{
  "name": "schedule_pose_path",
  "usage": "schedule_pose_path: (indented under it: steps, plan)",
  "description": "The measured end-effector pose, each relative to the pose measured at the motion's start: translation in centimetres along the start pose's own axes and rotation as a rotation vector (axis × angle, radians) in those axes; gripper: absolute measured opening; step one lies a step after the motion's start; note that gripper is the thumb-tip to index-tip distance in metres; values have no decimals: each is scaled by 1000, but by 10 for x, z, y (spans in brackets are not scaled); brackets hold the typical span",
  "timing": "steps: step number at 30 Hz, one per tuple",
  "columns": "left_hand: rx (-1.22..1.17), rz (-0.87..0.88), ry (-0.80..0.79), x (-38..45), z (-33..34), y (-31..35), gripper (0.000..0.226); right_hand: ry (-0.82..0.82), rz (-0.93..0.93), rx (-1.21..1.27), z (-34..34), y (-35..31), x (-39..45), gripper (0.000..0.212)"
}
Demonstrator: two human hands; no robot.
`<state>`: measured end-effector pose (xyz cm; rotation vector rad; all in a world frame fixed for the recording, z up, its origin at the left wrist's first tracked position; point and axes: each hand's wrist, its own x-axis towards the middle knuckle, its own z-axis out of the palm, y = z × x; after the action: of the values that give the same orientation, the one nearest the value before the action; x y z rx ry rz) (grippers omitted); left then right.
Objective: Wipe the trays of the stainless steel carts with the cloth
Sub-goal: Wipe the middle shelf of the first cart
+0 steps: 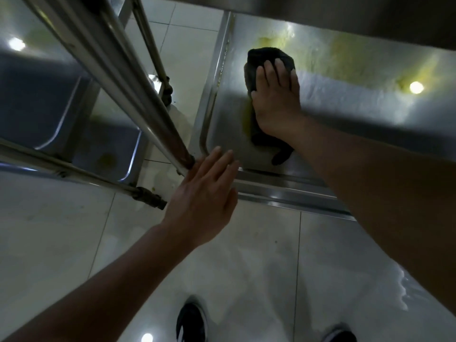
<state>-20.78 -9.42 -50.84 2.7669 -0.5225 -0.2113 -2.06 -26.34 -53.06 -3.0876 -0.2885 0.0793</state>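
Note:
A dark cloth (261, 60) lies on the lower tray (345, 114) of the stainless steel cart on the right. My right hand (276, 95) presses flat on the cloth with straight fingers, near the tray's left rim. Yellowish smears (345, 50) streak the tray beyond the cloth. My left hand (204, 191) hovers with straight fingers at the tray's near left corner, beside the end of a steel bar (138, 95), holding nothing. A second cart's tray (108, 154) sits at the left, with a small yellow spot on it.
The second cart's frame bars and a caster (150, 198) stand close on the left. An upper shelf edge (345, 11) overhangs the right tray. White floor tiles (259, 267) lie below, with my shoes (191, 322) at the bottom.

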Motion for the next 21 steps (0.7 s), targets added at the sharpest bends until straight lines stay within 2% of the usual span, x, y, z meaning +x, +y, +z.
schedule_pose_path:
  steps: [9,21]
  plan:
    - [-17,18,-2,-23,1,-9,54,-72,-50,29,-1,-63,11,60]
    - [-3,-41,6,-42,-6,-11,49,-81,-136,47,-4,-77,-29,59]
